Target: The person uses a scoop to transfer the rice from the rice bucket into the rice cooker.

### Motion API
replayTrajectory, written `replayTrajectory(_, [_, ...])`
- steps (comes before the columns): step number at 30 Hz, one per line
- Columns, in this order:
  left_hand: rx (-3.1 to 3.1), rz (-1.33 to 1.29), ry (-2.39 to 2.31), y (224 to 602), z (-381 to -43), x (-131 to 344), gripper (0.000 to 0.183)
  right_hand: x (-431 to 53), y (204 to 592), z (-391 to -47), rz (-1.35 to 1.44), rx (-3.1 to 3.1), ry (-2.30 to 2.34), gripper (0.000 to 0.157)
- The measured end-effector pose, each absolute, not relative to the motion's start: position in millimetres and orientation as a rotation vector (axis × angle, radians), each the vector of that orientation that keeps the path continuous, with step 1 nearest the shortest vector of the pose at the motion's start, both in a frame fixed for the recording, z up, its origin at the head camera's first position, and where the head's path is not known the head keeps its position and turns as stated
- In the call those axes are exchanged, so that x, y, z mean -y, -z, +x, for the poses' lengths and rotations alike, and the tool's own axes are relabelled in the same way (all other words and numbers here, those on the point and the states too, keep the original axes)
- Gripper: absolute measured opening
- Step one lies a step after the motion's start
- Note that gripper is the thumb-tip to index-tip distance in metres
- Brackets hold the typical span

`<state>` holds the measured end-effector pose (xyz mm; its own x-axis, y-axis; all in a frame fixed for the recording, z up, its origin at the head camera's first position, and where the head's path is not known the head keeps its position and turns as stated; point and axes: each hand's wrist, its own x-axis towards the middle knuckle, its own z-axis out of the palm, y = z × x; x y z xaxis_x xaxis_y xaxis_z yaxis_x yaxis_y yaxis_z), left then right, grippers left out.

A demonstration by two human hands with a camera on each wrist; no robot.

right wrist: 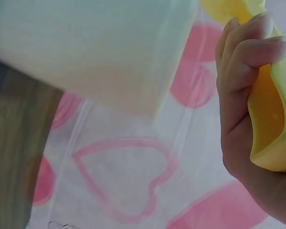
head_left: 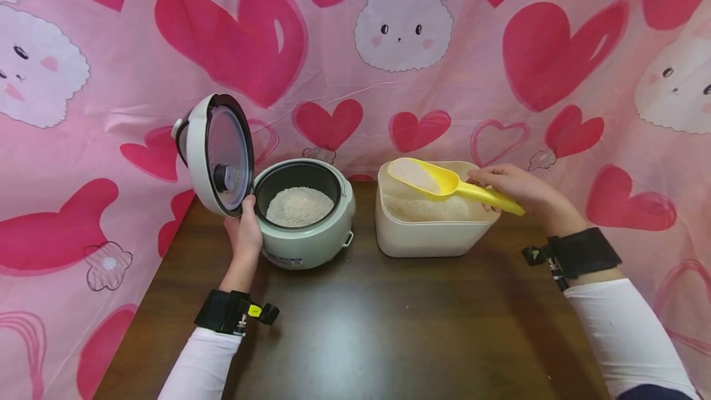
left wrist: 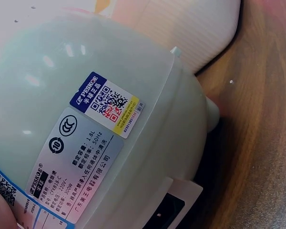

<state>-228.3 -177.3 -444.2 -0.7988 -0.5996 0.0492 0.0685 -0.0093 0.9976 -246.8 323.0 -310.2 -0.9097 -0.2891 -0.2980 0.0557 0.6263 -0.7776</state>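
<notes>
My right hand (head_left: 508,184) grips the handle of a yellow scoop (head_left: 450,184) and holds it over a cream rice bin (head_left: 428,239). White rice (head_left: 412,175) fills the scoop's bowl. In the right wrist view, curled fingers (right wrist: 240,62) wrap the hollow handle. On the left stands a pale green rice cooker (head_left: 311,245), its lid (head_left: 197,153) raised and a mound of rice (head_left: 298,207) in its dark inner pot. My left hand (head_left: 244,233) holds the lid's lower edge beside the hinge, thumb on the near side, other fingers mostly hidden behind.
Both containers stand side by side at the back of a brown wooden table (head_left: 389,326), with a gap between them. A pink cloth (head_left: 333,85) with hearts and rabbits hangs behind. The cooker's power socket (left wrist: 169,210) shows low on its body.
</notes>
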Motion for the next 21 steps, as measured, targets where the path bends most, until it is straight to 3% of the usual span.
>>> replayTrajectory(21, [1.799, 0.558, 1.838, 446, -230, 179, 0.048, -189, 274, -278, -0.529, -2.414, 0.98, 0.032])
